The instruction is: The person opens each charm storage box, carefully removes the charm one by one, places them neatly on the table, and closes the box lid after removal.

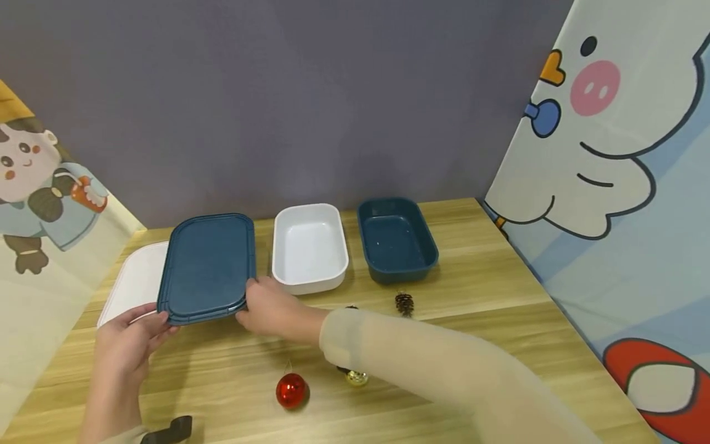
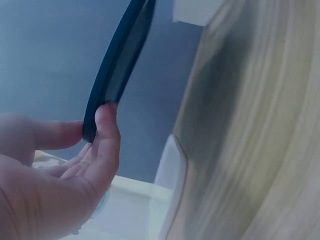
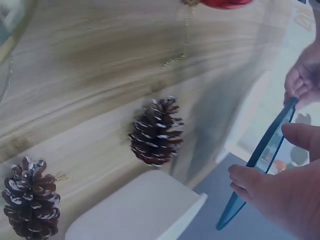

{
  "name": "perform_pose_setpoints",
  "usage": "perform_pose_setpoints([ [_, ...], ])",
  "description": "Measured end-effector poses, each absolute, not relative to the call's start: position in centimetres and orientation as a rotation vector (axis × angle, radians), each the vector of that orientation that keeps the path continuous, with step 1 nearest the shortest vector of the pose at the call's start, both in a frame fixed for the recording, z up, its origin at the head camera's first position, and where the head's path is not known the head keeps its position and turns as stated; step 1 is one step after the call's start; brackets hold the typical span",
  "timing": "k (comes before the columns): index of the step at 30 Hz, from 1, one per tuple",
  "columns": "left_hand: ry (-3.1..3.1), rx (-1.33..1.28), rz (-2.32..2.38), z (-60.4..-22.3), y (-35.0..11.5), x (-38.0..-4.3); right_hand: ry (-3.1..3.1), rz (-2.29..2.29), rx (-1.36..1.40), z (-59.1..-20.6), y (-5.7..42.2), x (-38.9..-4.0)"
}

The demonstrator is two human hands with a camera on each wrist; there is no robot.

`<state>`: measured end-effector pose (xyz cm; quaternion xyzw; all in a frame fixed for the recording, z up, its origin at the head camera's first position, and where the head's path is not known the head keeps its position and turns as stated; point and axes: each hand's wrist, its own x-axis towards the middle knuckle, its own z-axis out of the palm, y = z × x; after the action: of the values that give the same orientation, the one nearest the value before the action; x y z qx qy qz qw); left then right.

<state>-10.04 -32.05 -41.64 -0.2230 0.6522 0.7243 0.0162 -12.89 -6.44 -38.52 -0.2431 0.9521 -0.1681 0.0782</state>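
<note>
A dark blue rectangular lid (image 1: 211,265) is held up above the table's left side, one hand at each near corner. My left hand (image 1: 124,345) pinches its near left corner; in the left wrist view the thumb (image 2: 60,135) presses one face and the fingers the other. At the near right corner my right hand (image 1: 277,311) grips the edge between thumb and fingers. Partly covered by the blue lid in the head view, a white lid (image 1: 133,283) lies on the wooden table.
Behind the right hand stand a white container (image 1: 310,246) and a dark blue container (image 1: 396,243). A red bauble (image 1: 291,391), a gold bauble (image 1: 357,378) and a pine cone (image 1: 405,304) lie nearer. Another pine cone (image 3: 156,132) shows in the right wrist view. A grey wall (image 1: 333,111) closes the back.
</note>
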Motion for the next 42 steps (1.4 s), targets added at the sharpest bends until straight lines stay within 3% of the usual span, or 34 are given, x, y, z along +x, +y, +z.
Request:
perform_pose_setpoints([
  [18, 1.859, -0.465, 2.568, -38.5, -27.2, -8.0, 2.778, -0.816, -0.585, -32.9, -1.1, -11.2],
  [34, 1.993, -0.316, 2.447, -35.9, -19.0, -8.0, 2.792, -1.066, -0.251, -33.7, 5.0, -9.3],
  [42, 2.004, -0.189, 2.474, -34.6, -15.4, -7.2, 2.918, -1.086, -0.260, -35.1, 6.5, -8.7],
])
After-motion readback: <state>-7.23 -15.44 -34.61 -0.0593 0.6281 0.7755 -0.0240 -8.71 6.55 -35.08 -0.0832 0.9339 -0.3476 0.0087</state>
